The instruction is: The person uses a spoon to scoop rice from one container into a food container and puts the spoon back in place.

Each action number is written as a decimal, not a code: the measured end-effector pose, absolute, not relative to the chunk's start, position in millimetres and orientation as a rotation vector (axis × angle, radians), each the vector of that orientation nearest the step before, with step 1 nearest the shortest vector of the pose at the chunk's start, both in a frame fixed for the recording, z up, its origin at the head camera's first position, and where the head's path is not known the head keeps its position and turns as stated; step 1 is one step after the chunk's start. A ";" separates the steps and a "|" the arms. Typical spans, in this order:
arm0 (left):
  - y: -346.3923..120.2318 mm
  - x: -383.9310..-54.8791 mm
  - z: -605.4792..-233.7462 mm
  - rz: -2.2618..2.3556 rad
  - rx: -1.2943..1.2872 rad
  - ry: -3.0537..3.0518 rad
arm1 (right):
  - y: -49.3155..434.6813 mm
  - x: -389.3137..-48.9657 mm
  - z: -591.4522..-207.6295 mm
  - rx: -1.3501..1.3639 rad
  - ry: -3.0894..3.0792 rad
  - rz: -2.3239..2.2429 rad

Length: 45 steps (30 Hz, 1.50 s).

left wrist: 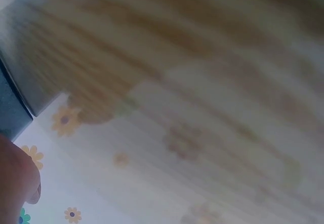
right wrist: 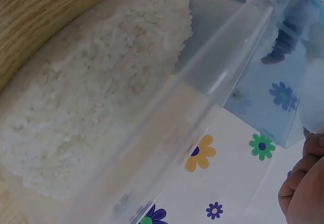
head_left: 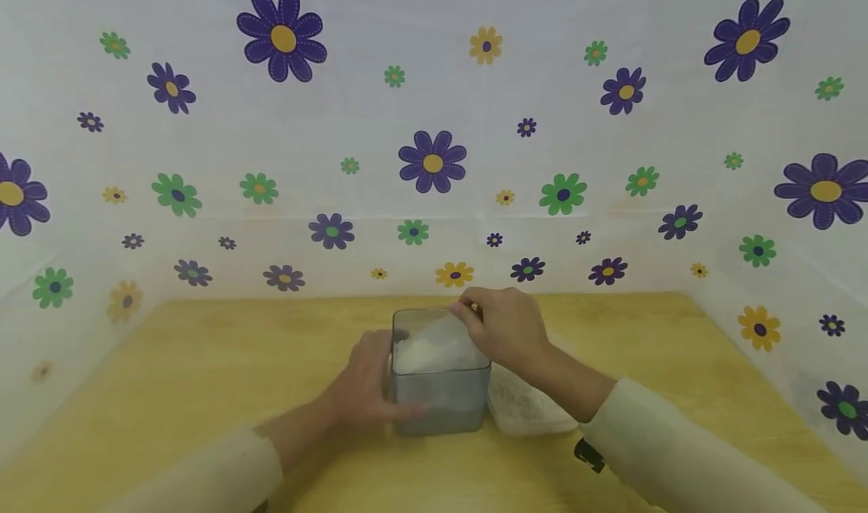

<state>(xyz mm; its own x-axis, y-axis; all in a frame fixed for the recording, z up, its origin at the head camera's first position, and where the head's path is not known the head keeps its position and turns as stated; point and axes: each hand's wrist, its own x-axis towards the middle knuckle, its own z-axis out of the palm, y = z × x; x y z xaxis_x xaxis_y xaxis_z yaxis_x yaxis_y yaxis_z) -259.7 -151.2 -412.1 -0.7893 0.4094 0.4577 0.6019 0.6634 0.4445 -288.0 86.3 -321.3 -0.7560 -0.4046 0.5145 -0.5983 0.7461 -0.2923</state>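
Observation:
A square translucent blue-grey plastic container (head_left: pixel 441 404) stands on the table. My left hand (head_left: pixel 366 389) holds it at its left side, thumb across the front wall and fingertips around the far left. In the left wrist view, only part of this hand shows beside the container's edge. My right hand (head_left: pixel 508 328) pinches the top of a whitish, see-through plastic bag (head_left: pixel 450 340) in the container's mouth. White contents lie low in the bag; their kind is unclear. Right of the container, partly under my right forearm, sits a clear tub (head_left: pixel 536 422) of white rice (right wrist: pixel 101 82).
The wood-grain table (head_left: pixel 203 377) is enclosed at the back and sides by a white cloth (head_left: pixel 366 114) printed with purple, green and yellow flowers. A small black object (head_left: pixel 588 455) shows at my right sleeve.

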 end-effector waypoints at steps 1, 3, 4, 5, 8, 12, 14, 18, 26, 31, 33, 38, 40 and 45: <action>-151.2 -259.2 -412.1 -0.843 -0.810 -2.563 | 88.2 -288.8 -320.8 0.748 -2.536 0.651; -150.8 -258.3 -411.9 -0.841 -0.819 -2.564 | 91.8 -290.0 -318.6 0.713 -2.554 0.692; -150.6 -258.1 -411.9 -0.839 -0.813 -2.572 | 93.4 -290.9 -316.9 0.699 -2.555 0.709; -150.4 -257.9 -411.8 -0.849 -0.796 -2.587 | 94.9 -291.5 -314.6 0.687 -2.553 0.728; -149.7 -257.4 -410.5 -0.884 -0.750 -2.618 | 99.1 -293.7 -308.2 0.667 -2.540 0.783; -150.6 -257.2 -411.7 -0.896 -0.735 -2.624 | 105.8 -295.5 -303.4 0.660 -2.527 0.872; -151.1 -257.5 -414.6 -0.894 -0.754 -2.607 | 110.4 -295.5 -301.6 0.644 -2.524 0.896; -150.2 -257.4 -418.5 -0.901 -0.766 -2.592 | 123.3 -295.9 -295.1 0.622 -2.501 0.928; -151.5 -253.4 -415.1 -0.891 -0.759 -2.585 | 157.3 -299.4 -292.2 0.588 -2.445 0.932; -152.0 -256.1 -412.1 -0.896 -0.762 -2.599 | 180.1 -297.8 -296.0 0.525 -2.457 0.911; -151.6 -257.1 -410.8 -0.898 -0.760 -2.608 | 187.9 -297.6 -299.3 0.501 -2.472 0.896; -151.1 -257.0 -409.7 -0.901 -0.765 -2.621 | 202.4 -298.7 -313.4 0.467 -2.537 0.806; -151.3 -256.8 -410.1 -0.908 -0.768 -2.620 | 205.9 -300.0 -320.3 0.465 -2.560 0.745; -152.3 -255.5 -410.2 -0.918 -0.743 -2.635 | 208.5 -303.8 -335.1 0.472 -2.595 0.567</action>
